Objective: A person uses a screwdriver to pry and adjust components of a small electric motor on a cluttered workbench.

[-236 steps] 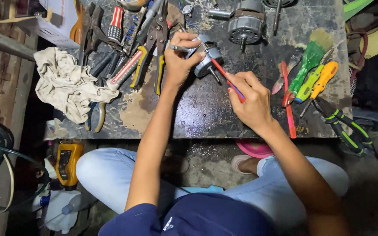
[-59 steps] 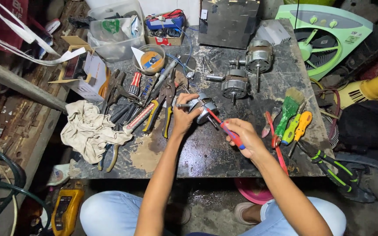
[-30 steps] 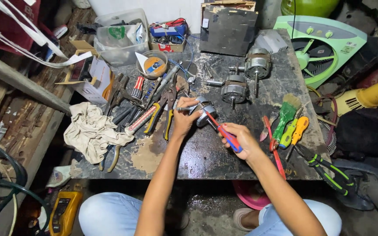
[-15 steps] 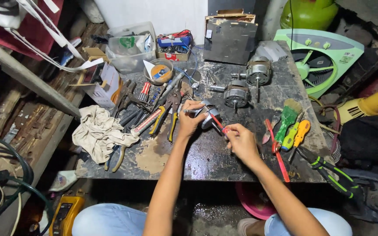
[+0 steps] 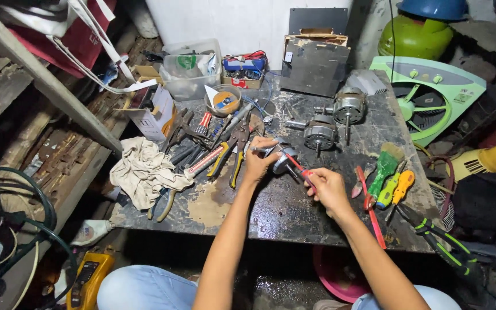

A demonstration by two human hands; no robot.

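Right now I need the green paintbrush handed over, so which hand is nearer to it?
Right. The right hand, holding a red screwdriver, sits just left of the green paintbrush. The left hand grips the small motor farther left.

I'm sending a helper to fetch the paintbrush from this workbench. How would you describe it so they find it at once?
Go to the right end of the dark workbench, the side nearest the green fan housing. The paintbrush lies there among screwdrivers. It alone has a green handle ending in a wide tuft of pale bristles; the orange-handled screwdriver beside it ends in a metal shaft.
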